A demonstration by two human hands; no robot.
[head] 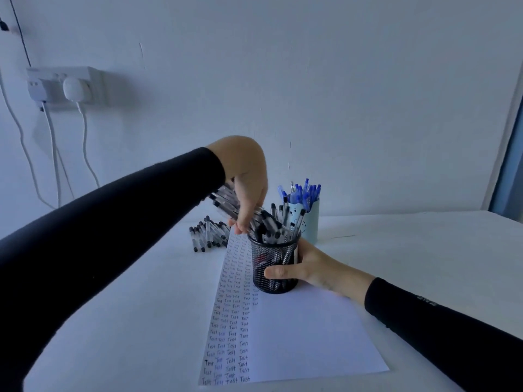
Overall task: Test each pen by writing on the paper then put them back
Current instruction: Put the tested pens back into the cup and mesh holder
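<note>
- The left arm (113, 236), in a black sleeve, reaches from the near left up and across toward the middle; the wrist is bare and bent, so the back of the hand faces up and the fingers point down
- The left hand (249, 182) is raised, its fingers curled round a bundle of pens (226, 203)
- The right arm (438, 329), also black-sleeved, comes in low from the near right
- The right hand (305, 270) lies lower and just right of the left; its thumb (278, 272) crosses the near face of a mesh cup (271, 258) while the fingers wrap behind it
</note>
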